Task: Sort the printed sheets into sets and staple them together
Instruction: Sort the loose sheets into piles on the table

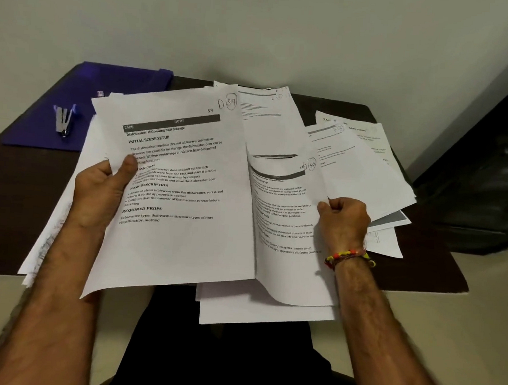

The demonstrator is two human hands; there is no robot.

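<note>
Left hand (103, 183): thumb curled over the left edge of a printed sheet (175, 187) headed "Dishwasher Unloading and Storage", remaining fingers hidden behind the paper; sheet is gripped and held tilted up above the desk (19, 160). Right hand (344, 220): fingers curled, the edge of a second sheet (284, 212) is pinched and its lower part is bowed upward; a beaded thread bracelet (351, 257) is worn at the wrist. The two held sheets meet along a central fold-like line. More white pages (266, 315) are stacked beneath, overhanging the desk's near edge over the lap. A loose fan of printed sheets (365, 157) is spread at right on the dark desk, partly covered by the held pages; further sheets (51, 227) are seen at left under the forearm. A stapler (63, 121) is lying on a purple folder (119, 83) at far left, well apart from both hands. A pale wall is behind; something dark (491, 183) stands at right.
</note>
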